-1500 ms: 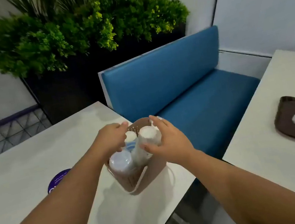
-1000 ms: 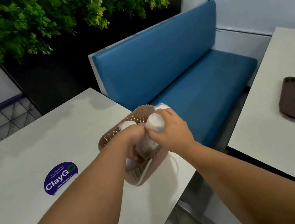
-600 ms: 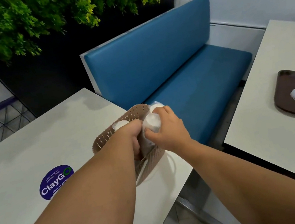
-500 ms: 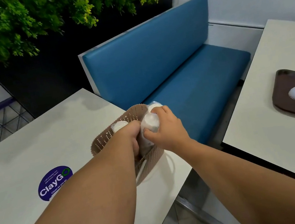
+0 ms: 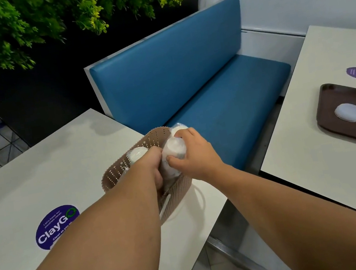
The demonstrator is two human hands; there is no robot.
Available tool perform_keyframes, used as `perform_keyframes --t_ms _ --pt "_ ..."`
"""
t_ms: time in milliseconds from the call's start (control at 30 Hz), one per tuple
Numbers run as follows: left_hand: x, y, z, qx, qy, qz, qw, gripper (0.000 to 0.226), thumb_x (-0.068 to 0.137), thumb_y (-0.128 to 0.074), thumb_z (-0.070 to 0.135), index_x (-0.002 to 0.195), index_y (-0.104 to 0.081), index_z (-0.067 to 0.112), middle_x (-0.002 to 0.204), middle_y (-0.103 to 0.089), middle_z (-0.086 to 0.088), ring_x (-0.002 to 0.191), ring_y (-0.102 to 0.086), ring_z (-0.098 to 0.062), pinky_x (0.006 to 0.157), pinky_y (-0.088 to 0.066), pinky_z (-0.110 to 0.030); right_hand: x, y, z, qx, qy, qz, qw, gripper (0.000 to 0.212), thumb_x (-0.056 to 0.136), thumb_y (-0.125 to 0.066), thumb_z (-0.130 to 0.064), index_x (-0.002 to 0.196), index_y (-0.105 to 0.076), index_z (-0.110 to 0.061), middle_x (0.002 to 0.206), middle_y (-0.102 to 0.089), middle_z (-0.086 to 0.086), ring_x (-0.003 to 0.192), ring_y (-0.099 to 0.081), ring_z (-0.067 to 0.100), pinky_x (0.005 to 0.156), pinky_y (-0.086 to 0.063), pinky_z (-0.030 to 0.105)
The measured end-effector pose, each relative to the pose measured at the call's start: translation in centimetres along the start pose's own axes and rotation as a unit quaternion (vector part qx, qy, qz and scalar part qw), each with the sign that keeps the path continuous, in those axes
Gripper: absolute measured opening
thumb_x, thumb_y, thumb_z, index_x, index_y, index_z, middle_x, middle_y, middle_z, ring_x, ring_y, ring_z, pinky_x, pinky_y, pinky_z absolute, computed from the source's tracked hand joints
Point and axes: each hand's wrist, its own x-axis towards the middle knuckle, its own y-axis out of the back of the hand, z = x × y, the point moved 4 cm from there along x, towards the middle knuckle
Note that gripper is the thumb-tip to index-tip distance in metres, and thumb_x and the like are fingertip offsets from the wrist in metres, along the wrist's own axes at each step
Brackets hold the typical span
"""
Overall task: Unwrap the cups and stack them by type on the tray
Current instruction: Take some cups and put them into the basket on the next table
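Brown perforated plastic basket point(image 5: 118, 175): three plastic-wrapped white cup stacks point(image 5: 174, 153); both hands, left point(image 5: 153, 164) and right point(image 5: 195, 155), still gripping one, unchanged.

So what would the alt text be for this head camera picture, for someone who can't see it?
Both hands grip a wrapped sleeve of cups standing in a brown basket at a white table's corner. A blue bench lies beyond; on another table to the right, a brown tray holds a lid and a patterned cup.

Single head-worn view, facing forward and down, close over table point(image 5: 38, 181)
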Motion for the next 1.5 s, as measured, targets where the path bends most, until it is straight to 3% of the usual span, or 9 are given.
perform_keyframes --t_ms 133,267,567,767,967,1133,1233,1367,1500 --pt "-0.2 0.1 -0.1 0.001 0.013 0.004 1.000 0.028 0.083 -0.048 0.023 0.075 -0.070 0.007 0.070 -0.071 -0.013 0.071 -0.069 -0.028 0.075 -0.055 -0.033 0.1 0.2 -0.2 -0.009 0.010 -0.008 1.000 0.054 0.083 -0.069 -0.039 0.130 -0.049 -0.022 0.128 -0.047 -0.007 0.106 -0.050 0.020 0.084 -0.042 0.032" --pt "-0.7 0.1 0.1 0.028 0.022 0.005 0.999 0.031 0.088 -0.048 0.024 0.080 -0.070 0.005 0.069 -0.071 -0.017 0.075 -0.067 -0.030 0.066 -0.051 -0.034 0.3 0.3 -0.2 -0.005 0.013 -0.009 1.000 0.055 0.084 -0.069 -0.038 0.132 -0.049 -0.021 0.130 -0.047 -0.006 0.110 -0.050 0.018 0.086 -0.039 0.030" --pt "-2.3 1.5 0.6 0.058 0.030 -0.003 0.998 0.040 0.092 -0.044 0.032 0.103 -0.073 0.007 0.105 -0.073 -0.016 0.105 -0.065 -0.035 0.104 -0.040 -0.049 0.5 1.7 -0.4 0.003 0.037 0.011 0.999 0.059 0.086 -0.070 -0.045 0.137 -0.050 -0.024 0.133 -0.049 -0.008 0.120 -0.048 0.015 0.100 -0.041 0.034" --pt "-4.2 1.5 0.9 0.032 0.000 -0.029 0.999 0.035 0.096 -0.046 0.029 0.092 -0.069 0.003 0.100 -0.072 -0.017 0.094 -0.065 -0.032 0.081 -0.049 -0.048 0.6 3.2 -0.7 0.030 0.057 0.061 0.996 0.062 0.085 -0.072 -0.048 0.137 -0.053 -0.021 0.132 -0.054 -0.007 0.121 -0.050 0.012 0.101 -0.041 0.028" --pt "-5.4 1.9 1.4 0.026 -0.052 -0.039 0.998 0.034 0.088 -0.061 0.042 0.111 -0.067 0.018 0.114 -0.066 -0.011 0.105 -0.062 -0.035 0.093 -0.049 -0.055 0.5 5.1 -1.6 0.120 0.056 0.094 0.987 0.063 0.081 -0.076 -0.048 0.136 -0.055 -0.025 0.120 -0.054 -0.014 0.113 -0.056 0.014 0.095 -0.049 0.029" --pt "-7.1 2.5 2.0 0.031 -0.086 -0.010 0.996 0.039 0.087 -0.058 0.055 0.105 -0.068 0.021 0.097 -0.072 -0.006 0.087 -0.068 -0.026 0.065 -0.054 -0.034 0.2 6.0 -2.7 0.210 0.043 0.102 0.971 0.044 0.082 -0.077 -0.046 0.118 -0.061 -0.027 0.111 -0.065 -0.009 0.099 -0.062 0.006 0.079 -0.050 0.016" --pt "-7.7 2.7 2.3 -0.015 -0.108 -0.001 0.994 0.043 0.088 -0.053 0.060 0.105 -0.068 0.023 0.095 -0.074 -0.005 0.093 -0.068 -0.028 0.084 -0.053 -0.040 0.1 6.4 -3.5 0.239 0.047 0.095 0.965 0.033 0.085 -0.073 -0.047 0.109 -0.061 -0.028 0.100 -0.066 -0.012 0.086 -0.061 -0.003 0.069 -0.046 0.006" --pt "-8.8 1.8 3.1 -0.101 -0.152 -0.021 0.983 0.041 0.091 -0.049 0.053 0.103 -0.072 0.022 0.095 -0.076 -0.004 0.093 -0.070 -0.026 0.086 -0.053 -0.040 -0.2 7.3 -5.1 0.255 0.074 0.082 0.960 0.026 0.087 -0.068 -0.051 0.098 -0.062 -0.029 0.089 -0.065 -0.010 0.072 -0.058 0.000 0.066 -0.048 0.013" --pt "-10.1 -0.5 4.3 -0.162 -0.186 -0.070 0.967 0.036 0.089 -0.049 0.042 0.101 -0.075 0.019 0.100 -0.075 -0.006 0.093 -0.072 -0.027 0.094 -0.051 -0.043 -0.4 7.9 -5.4 0.268 0.096 0.067 0.956 0.032 0.084 -0.063 -0.063 0.100 -0.060 -0.036 0.107 -0.067 -0.001 0.097 -0.064 0.017 0.083 -0.056 0.039"
